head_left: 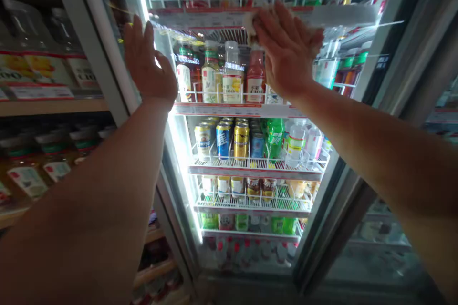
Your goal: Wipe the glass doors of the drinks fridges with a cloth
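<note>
My right hand (288, 59) lies against the glass door of a lit drinks fridge, over the upper shelves. Under its fingers is a pale, brownish cloth (250, 28), pressed to the glass and mostly covered by the hand. My left hand (150, 69) is raised beside the left door frame (98, 33), fingers stretched upward and holding nothing; it looks flat on the glass. Behind the pane, between the two hands, stands a row of bottles, with a pink-red bottle (255, 76) just below the cloth.
Lower fridge shelves hold cans, such as a gold can (241, 140), and a green bottle (275, 136). To the left, an open rack has large juice bottles (45, 59) on a wooden shelf (53, 107). Another metal-framed fridge door (404, 81) stands to the right.
</note>
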Motion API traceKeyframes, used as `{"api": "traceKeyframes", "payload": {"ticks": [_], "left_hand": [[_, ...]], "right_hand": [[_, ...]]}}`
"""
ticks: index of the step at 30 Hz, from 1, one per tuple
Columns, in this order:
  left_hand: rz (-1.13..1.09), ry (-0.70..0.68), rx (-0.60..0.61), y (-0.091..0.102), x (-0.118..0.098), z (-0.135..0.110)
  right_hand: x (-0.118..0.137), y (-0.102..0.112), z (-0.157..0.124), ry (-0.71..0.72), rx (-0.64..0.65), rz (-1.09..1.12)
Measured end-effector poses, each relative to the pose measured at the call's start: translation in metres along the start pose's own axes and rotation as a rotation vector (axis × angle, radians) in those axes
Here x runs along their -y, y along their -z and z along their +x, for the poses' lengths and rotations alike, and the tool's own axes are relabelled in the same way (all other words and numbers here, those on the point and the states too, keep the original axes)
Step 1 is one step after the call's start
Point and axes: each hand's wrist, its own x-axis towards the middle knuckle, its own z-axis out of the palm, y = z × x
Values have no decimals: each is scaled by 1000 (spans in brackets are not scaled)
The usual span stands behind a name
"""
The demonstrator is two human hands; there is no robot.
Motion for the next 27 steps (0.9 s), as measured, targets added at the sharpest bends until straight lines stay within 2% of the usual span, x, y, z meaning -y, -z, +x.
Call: {"api": "traceKeyframes", "payload": {"ticks": [5,7,11,13,18,20,23,24,27], "left_hand": [[-50,26,-1,0,-2,-1],[-71,39,-12,1,-2,-1],[-82,45,-16,-1,1,1],[-115,67,-6,-2,5,3],[-134,66,21,-6,23,7],[-61,42,46,-7,28,7],[32,32,33,-8,23,5],[45,38,15,-8,19,5],[35,144,-17,-6,2,7]], "right_hand": [[-4,9,-3,253,220,8],[-14,18,-1,208,178,-46],[-30,27,0,-49,-41,-159],[-29,28,-2,-33,-13,-173],[-30,38,-4,120,235,-91],[-38,40,-7,73,195,-96],[-45,33,-17,-100,-4,-66],[-45,30,-21,-111,-25,-25],[-41,24,-28,19,97,111]]}}
